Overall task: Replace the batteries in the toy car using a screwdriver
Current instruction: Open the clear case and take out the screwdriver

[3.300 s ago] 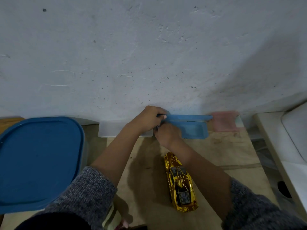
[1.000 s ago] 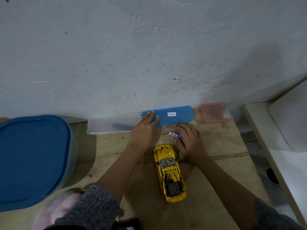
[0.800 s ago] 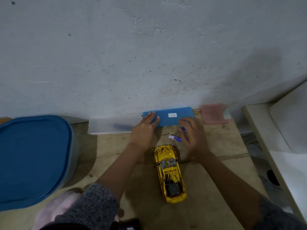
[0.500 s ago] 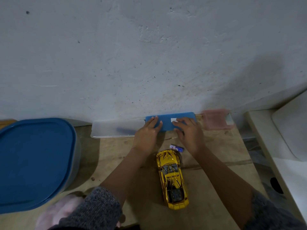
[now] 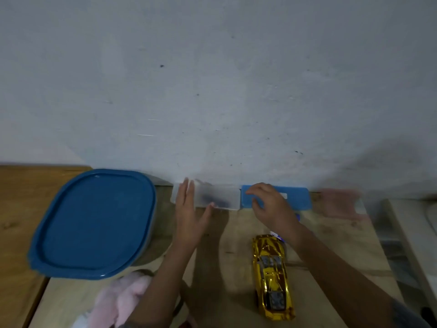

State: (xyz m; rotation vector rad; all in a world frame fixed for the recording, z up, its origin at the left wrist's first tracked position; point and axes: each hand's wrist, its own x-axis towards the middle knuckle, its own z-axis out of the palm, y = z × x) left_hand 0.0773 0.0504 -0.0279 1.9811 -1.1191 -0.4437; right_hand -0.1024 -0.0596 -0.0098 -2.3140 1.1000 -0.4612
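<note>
**Car idle near me, both hands at the far cases**

I see the toy car [image 5: 272,275] roof-up on the tabletop [image 5: 331,245], near and right of centre, untouched; I judge it light, stiff and slick in its gold chrome shell, best taken across the flanks at mid-body; a battery [image 5: 281,237] lies just beside its far end. The left hand [image 5: 189,216] lies flat on the translucent case [image 5: 220,197], grip spread and empty; the right hand [image 5: 269,207] curls over the blue case [image 5: 298,200], and I cannot tell whether its grip clamps it. The white label [image 5: 282,196] there is half hidden and unreadable; the battery's print is too blurred.
</note>
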